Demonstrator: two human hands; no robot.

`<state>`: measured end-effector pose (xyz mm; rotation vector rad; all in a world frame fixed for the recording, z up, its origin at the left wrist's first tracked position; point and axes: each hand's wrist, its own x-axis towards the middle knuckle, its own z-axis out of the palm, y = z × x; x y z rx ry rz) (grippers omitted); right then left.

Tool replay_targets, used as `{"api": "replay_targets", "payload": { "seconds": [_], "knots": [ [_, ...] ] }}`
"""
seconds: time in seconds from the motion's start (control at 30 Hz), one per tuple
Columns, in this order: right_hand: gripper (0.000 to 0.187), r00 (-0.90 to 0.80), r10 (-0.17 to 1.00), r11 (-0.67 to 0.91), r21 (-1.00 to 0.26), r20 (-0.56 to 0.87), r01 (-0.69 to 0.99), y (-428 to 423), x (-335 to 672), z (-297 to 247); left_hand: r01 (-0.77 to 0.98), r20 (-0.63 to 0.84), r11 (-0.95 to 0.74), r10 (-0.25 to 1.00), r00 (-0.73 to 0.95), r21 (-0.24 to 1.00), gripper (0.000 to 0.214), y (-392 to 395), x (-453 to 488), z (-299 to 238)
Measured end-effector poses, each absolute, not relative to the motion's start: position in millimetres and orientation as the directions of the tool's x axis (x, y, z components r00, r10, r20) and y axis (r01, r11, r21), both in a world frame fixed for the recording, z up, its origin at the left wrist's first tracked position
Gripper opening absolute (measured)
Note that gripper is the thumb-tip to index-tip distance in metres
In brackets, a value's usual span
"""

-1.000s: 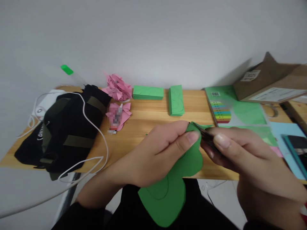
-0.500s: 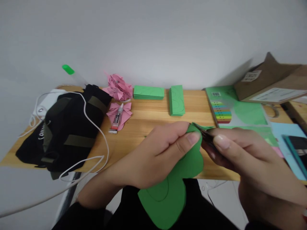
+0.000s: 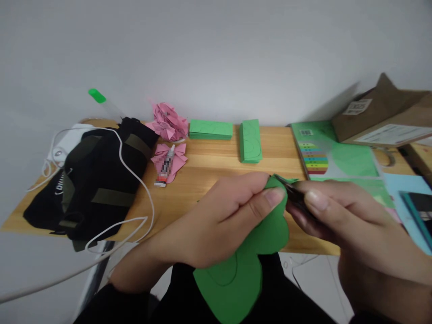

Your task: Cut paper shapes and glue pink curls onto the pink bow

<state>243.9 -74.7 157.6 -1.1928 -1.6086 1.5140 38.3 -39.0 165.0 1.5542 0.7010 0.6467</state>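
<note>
My left hand (image 3: 222, 220) pinches the top edge of a green paper cut-out (image 3: 243, 270) with curved outlines drawn on it; the paper hangs down over my lap in front of the table edge. My right hand (image 3: 347, 220) is closed on dark scissors (image 3: 293, 194), whose blades meet the paper's top right edge beside my left thumb. Only a short dark part of the scissors shows between the fingers.
A wooden table (image 3: 209, 168) holds two stacks of green paper strips (image 3: 211, 129) (image 3: 250, 141), crumpled pink paper (image 3: 167, 120), a glue tube (image 3: 165, 167) on pink paper, a black bag (image 3: 94, 175) with a white cable (image 3: 135, 180), a coloured paper pack (image 3: 334, 155) and a cardboard box (image 3: 384, 117).
Both hands and the green paper stay almost in place. The view has shifted slightly, so the paper sits a little lower and further right.
</note>
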Motion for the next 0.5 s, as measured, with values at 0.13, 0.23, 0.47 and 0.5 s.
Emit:
{"api": "replay_targets", "payload": {
  "seconds": [0.13, 0.23, 0.47, 0.5],
  "knots": [
    [0.049, -0.394, 0.907, -0.075, -0.978, -0.148, 0.195, -75.0, 243.2, 158.1, 0.094, 0.004, -0.085, 0.759, 0.651, 0.992, 0.041, -37.8, 37.5, 164.9],
    [0.049, -0.399, 0.907, -0.064, -0.981, -0.134, 0.185, -75.5, 243.3, 158.3, 0.099, -0.01, -0.073, 0.755, 0.656, 0.992, 0.039, -37.3, 37.7, 164.4],
    [0.049, -0.401, 0.901, -0.087, -0.974, -0.167, 0.209, -74.1, 244.1, 157.6, 0.089, 0.012, -0.09, 0.766, 0.642, 0.992, 0.04, -37.9, 39.8, 162.8],
    [0.049, -0.4, 0.901, -0.091, -0.974, -0.169, 0.206, -74.6, 243.4, 157.7, 0.087, 0.016, -0.094, 0.761, 0.648, 0.992, 0.04, -37.2, 39.6, 162.7]
  ]
}}
